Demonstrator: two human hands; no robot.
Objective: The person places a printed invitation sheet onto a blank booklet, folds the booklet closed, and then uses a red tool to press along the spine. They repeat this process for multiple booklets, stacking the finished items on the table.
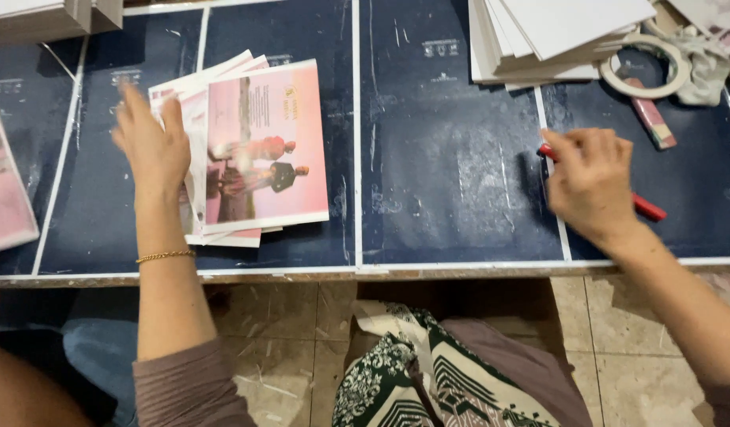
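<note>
left hand (pixel 151 142) flat, fingers apart, on pink prints (pixel 262 150); right hand (pixel 590 182) pinched around red tool (pixel 648 208)

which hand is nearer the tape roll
Right. The right hand lies just below-left of the tape roll, holding a red pen; the left hand is far across the table on the pink prints.

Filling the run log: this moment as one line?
left hand: on pink print stack | right hand: gripping red pen | surface: dark cutting mat | nearby: tape roll
</note>
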